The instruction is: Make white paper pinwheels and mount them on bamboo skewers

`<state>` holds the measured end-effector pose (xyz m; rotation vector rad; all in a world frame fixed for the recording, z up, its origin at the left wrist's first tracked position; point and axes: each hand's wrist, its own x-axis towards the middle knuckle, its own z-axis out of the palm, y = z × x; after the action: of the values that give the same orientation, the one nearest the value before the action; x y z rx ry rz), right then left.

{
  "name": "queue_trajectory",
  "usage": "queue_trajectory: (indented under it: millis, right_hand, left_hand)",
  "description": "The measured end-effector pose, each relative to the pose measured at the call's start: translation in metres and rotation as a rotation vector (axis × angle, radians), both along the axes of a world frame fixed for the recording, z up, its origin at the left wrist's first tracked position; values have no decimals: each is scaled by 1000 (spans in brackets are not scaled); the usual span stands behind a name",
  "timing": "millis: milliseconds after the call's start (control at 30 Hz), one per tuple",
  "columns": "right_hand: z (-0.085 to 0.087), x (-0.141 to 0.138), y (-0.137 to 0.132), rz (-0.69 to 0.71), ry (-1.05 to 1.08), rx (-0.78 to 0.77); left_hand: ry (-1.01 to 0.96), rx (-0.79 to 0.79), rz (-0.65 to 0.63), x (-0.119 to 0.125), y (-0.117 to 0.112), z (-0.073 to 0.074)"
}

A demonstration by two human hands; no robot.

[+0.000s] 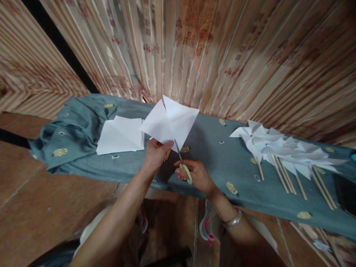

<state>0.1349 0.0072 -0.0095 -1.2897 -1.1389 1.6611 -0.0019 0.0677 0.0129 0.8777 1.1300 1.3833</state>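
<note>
My left hand (157, 154) pinches the near edge of a square white paper sheet (174, 120), thumb on top. The sheet is held above the cloth, and a slit runs inward from its far corner. In my right hand (196, 174) are scissors (186, 173) with pale green handles. Their blades meet the sheet's near corner, just right of my left thumb. Left of the sheet lies a stack of white paper squares (122, 135). Thin wooden sticks (167, 155) show partly beneath my left hand.
Several finished paper pinwheels (267, 144) on wooden sticks overlap at the right of the table. A dark flat object (345, 194) lies at the right edge. The green-grey tablecloth (214, 167) is bunched at the left. A pleated curtain (191, 48) hangs right behind.
</note>
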Motion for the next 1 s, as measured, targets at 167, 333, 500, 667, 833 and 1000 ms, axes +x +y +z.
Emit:
queue_trajectory:
  millis: [167,333,500,667,833,1000]
  right_hand:
    - [-1,-1,0,0,-13,18]
    - [-1,-2,0,1,-30,29]
    - [1,-3,0,-11,-33,6]
    - [0,-3,0,-13,-33,10]
    - [0,-3,0,-17,-30,10]
    - [0,-1,0,-27,-39,21]
  left_hand:
    - [11,4,20,-1,1,-2]
    - [-4,2,30,-1,0,-2]
    - [-33,-2,24,-1,0,1]
    - [-33,-5,28,-1,-1,2]
    - [-39,2,-13,-1,-3,-1]
    - [-3,-19,-58,1,-7,-3]
